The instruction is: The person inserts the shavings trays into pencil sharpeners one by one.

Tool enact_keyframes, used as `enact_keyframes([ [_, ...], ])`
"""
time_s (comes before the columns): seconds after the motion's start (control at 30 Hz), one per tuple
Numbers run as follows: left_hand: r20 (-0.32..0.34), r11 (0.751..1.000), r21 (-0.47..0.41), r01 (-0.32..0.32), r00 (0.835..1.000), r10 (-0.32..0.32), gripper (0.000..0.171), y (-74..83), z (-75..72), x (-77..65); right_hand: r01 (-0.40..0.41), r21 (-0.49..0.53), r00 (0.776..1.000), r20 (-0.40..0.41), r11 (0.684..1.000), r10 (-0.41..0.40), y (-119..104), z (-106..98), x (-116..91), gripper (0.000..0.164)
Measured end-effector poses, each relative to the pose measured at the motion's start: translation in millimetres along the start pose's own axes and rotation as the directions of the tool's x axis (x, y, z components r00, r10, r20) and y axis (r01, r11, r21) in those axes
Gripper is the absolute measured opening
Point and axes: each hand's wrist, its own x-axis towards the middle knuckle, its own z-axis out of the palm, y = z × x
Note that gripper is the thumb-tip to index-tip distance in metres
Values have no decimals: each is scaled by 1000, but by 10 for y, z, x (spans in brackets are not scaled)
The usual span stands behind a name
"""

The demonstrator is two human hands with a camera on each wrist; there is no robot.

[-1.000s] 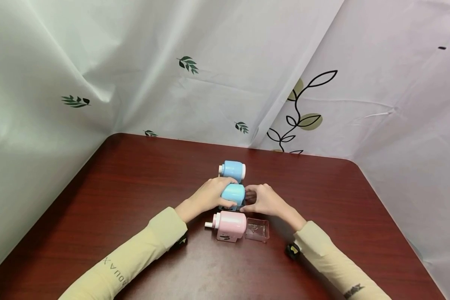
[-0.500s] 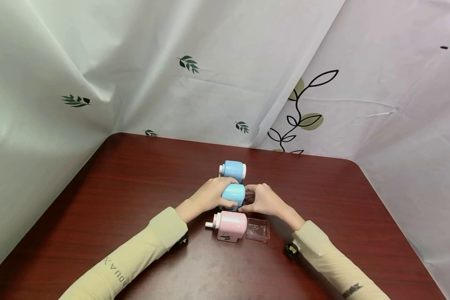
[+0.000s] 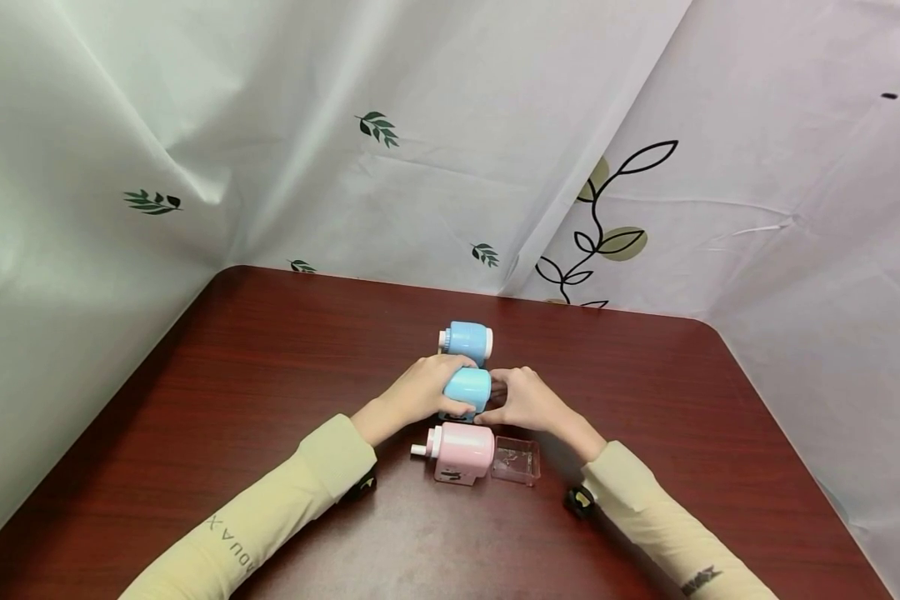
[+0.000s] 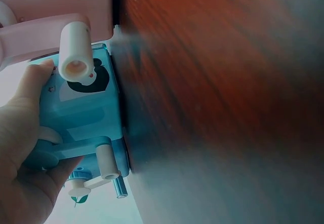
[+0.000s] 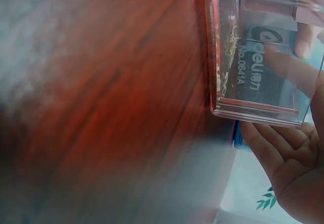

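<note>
My left hand grips a light blue crank pencil sharpener from its crank side, thumb on the near face and fingers over the far side. In the left wrist view, that sharpener's crank handle shows below the printed panel. My right hand is curved at the sharpener's right end. Through a clear drawer in the right wrist view, the right thumb lies against the lettered end panel; the other fingers extend past the far side. A pink crank sharpener stands just nearer me.
A darker blue sharpener stands behind the held one. Beside the pink sharpener, the clear drawer holds some shavings and sits on the brown table. Patterned white cloth hangs behind the table.
My right thumb and wrist have shifted slightly left, toward the light blue sharpener. The left hand keeps its grip, and the sharpeners stay in place.
</note>
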Motion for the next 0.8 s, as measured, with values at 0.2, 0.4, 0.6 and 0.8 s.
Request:
enact_keyframes([
  [0.2,4,1000,-12,4,1000,-4,55,-3,1,-3,-18,-12,1000,16,1000,18,-23,6,32,45],
  [0.4,3,1000,-10,4,1000,-4,56,4,-7,-9,-36,-5,998,43,999,36,-42,-12,47,47],
  [0.6,9,1000,-11,7,1000,-6,55,13,-18,-2,-26,2,999,35,1000,25,-44,-12,30,49],
  [0.8,22,1000,-3,7,1000,-7,55,22,-27,5,-28,5,999,29,1000,28,-30,6,6,50],
])
